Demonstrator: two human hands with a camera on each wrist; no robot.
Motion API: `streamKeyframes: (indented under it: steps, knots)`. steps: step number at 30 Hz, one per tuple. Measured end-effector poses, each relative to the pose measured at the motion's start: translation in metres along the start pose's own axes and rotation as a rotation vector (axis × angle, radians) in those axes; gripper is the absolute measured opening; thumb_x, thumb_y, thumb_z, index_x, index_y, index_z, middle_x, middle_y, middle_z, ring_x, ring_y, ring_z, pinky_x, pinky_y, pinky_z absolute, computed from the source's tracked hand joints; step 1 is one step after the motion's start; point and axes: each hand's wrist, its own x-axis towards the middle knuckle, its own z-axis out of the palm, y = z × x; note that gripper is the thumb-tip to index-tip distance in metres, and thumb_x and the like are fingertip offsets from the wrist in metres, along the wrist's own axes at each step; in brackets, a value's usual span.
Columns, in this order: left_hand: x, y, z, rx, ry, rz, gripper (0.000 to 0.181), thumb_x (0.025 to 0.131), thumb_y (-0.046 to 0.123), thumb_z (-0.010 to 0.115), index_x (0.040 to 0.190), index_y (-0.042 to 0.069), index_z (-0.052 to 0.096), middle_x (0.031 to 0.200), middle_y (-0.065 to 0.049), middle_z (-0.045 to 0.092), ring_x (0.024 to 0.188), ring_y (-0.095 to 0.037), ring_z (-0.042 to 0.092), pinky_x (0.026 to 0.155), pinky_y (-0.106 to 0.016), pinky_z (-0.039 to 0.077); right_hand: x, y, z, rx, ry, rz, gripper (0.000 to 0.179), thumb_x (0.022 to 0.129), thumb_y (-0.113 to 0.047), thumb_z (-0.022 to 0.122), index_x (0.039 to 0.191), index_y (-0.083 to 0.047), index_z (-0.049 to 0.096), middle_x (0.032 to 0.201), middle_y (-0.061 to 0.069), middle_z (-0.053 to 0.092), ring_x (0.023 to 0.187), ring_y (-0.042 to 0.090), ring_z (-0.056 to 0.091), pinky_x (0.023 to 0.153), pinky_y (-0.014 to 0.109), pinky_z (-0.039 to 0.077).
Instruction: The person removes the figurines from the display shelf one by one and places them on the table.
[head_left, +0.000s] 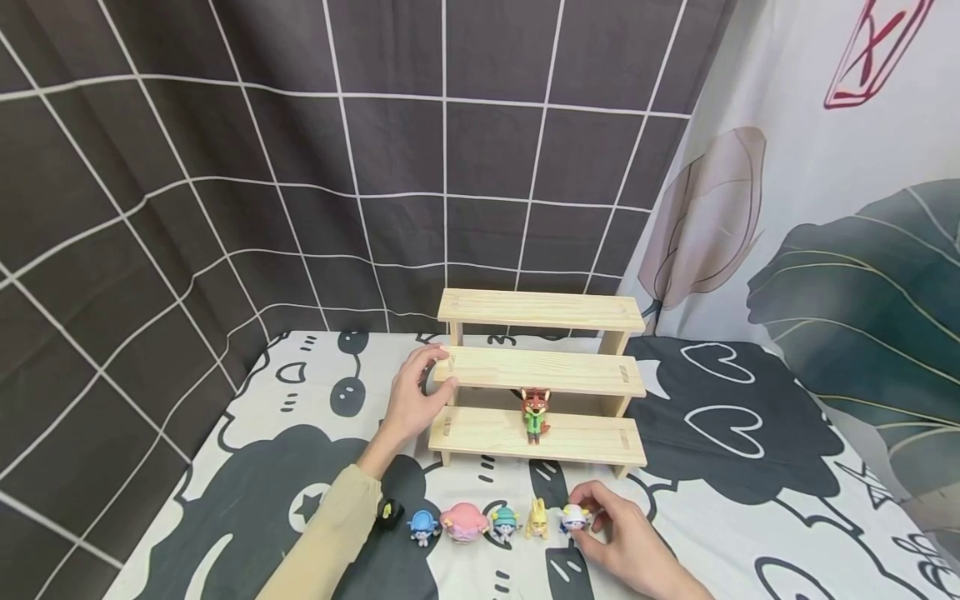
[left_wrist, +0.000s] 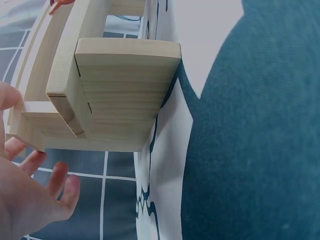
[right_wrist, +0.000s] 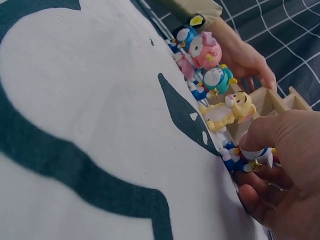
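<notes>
A three-tier wooden shelf (head_left: 540, 367) stands on the patterned cloth. My left hand (head_left: 412, 396) grips the left end of its middle board between thumb and fingers; the left wrist view shows this hand (left_wrist: 35, 195) beside the shelf's end. A fox figurine (head_left: 535, 414) in green stands on the lowest board. In front of the shelf, my right hand (head_left: 626, 533) pinches a small blue-and-white figurine (head_left: 573, 517) at the right end of a row. Next to it sits a yellow rabbit-eared figurine (head_left: 537, 519), shown close in the right wrist view.
Further left in the row are a green-hatted figurine (head_left: 505, 522), a round pink figurine (head_left: 464, 522), a blue figurine (head_left: 423, 527) and a dark one (head_left: 389, 512) by the left sleeve. A dark gridded curtain (head_left: 390, 167) hangs behind the shelf, with a leaf-printed curtain (head_left: 847, 275) at right.
</notes>
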Motion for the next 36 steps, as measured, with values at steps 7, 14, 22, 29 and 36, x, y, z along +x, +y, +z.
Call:
streamKeyframes:
  steps: [7,14,22,29,36]
  knots:
    - [0.000,0.001,0.000,-0.002,-0.001,-0.002,0.039,0.085,0.009,0.073,0.122,0.004,0.063,0.141,-0.017,0.052,0.120,-0.042,0.053,0.097,-0.061,0.044,0.000,0.003,-0.004,0.009,-0.020,-0.036,0.045,0.072,-0.001,0.085,0.109,-0.005,0.059,0.095,-0.008,0.061,0.077,0.006,0.056,0.058,0.024,0.049]
    - [0.001,0.001,0.000,-0.002,-0.001,-0.004,0.039,0.085,0.008,0.073,0.122,0.005,0.063,0.141,-0.016,0.052,0.120,-0.039,0.053,0.097,-0.061,0.044,-0.002,0.004,-0.008,0.026,0.011,-0.052,0.049,0.070,-0.006,0.088,0.109,-0.003,0.059,0.097,-0.005,0.062,0.082,0.007,0.058,0.058,0.025,0.050]
    - [0.000,0.001,0.000,-0.001,-0.003,-0.009,0.039,0.085,0.009,0.073,0.122,0.005,0.063,0.141,-0.016,0.052,0.122,-0.037,0.053,0.098,-0.060,0.044,0.005,-0.007,-0.017,0.004,0.198,0.046,0.026,0.076,-0.001,0.082,0.094,-0.009,0.065,0.085,-0.004,0.066,0.073,0.006,0.062,0.056,0.025,0.050]
    - [0.000,0.001,0.000,0.001,-0.002,-0.009,0.039,0.085,0.009,0.074,0.122,0.005,0.063,0.141,-0.017,0.052,0.122,-0.038,0.053,0.099,-0.060,0.044,0.027,-0.017,-0.022,-0.011,0.303,0.078,0.027,0.075,0.010,0.078,0.095,-0.004,0.066,0.085,-0.006,0.067,0.071,0.007,0.062,0.055,0.024,0.052]
    - [0.000,0.001,0.000,-0.013,-0.002,0.007,0.039,0.085,0.007,0.073,0.122,0.003,0.062,0.141,-0.022,0.051,0.122,-0.042,0.052,0.099,-0.062,0.043,0.048,-0.020,-0.022,0.002,0.355,0.049,0.027,0.078,0.008,0.078,0.099,-0.004,0.066,0.088,-0.003,0.069,0.075,0.007,0.064,0.058,0.024,0.053]
